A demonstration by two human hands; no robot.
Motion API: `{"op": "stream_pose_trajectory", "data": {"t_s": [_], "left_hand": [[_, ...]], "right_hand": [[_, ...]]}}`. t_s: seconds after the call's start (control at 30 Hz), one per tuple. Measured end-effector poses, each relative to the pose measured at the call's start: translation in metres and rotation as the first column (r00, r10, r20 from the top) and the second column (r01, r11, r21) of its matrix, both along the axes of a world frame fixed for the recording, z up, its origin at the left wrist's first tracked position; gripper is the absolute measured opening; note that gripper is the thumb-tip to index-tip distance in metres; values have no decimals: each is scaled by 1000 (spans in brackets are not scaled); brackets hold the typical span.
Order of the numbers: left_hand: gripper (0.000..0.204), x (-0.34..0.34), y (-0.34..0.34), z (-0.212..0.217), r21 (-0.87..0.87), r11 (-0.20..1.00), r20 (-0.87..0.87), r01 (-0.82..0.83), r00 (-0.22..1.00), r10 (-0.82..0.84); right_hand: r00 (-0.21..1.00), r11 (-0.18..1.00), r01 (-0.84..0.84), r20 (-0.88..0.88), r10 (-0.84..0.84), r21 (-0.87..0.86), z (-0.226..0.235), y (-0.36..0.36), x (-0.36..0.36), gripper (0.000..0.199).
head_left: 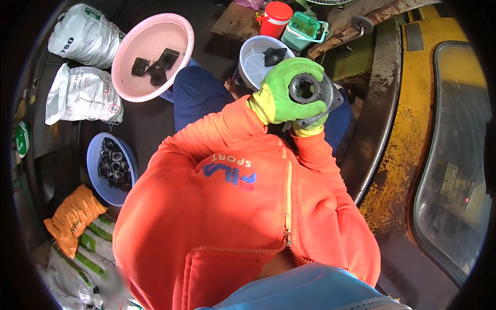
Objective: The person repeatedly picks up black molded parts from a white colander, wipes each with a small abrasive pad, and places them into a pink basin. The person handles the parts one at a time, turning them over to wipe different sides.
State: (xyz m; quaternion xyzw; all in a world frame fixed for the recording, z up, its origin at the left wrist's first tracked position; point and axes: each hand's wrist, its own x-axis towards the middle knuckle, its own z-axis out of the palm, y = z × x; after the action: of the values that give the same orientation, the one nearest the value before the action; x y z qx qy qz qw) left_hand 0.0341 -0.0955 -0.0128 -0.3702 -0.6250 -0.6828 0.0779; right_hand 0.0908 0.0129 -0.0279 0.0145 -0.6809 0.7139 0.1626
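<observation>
My left hand (279,92), in a green glove with a yellow-green cuff, curls its fingers round a black moulded part (327,94). The part has a round, hollow collar and a flat flange with small holes. From below, my right hand (313,128), gloved in the same green, supports the flange; its fingers are mostly hidden behind the part. Just beyond my hands, a pale blue-white basin (249,63) holds another black part (274,56). Both my arms are in orange sleeves.
A pink tub (122,75) with several black parts stands at far left, beside white sacks (85,93). Nearer are a blue tub (96,181) full of black parts and an orange bag (75,217). A red-and-white jug (276,19) and teal basket (297,37) sit beyond; yellow machinery (398,170) borders the right.
</observation>
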Motion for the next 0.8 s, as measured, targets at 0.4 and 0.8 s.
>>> {"op": "stream_pose_trajectory", "data": {"t_s": [0.4, 0.8], "left_hand": [[45, -18, -24, 14, -88, 902, -34, 423, 903, -428], [49, -31, -26, 15, -159, 484, 158, 860, 507, -848]], "right_hand": [[928, 745, -285, -21, 372, 603, 27, 28, 3, 67], [773, 727, -635, 209, 599, 261, -4, 36, 13, 65]]}}
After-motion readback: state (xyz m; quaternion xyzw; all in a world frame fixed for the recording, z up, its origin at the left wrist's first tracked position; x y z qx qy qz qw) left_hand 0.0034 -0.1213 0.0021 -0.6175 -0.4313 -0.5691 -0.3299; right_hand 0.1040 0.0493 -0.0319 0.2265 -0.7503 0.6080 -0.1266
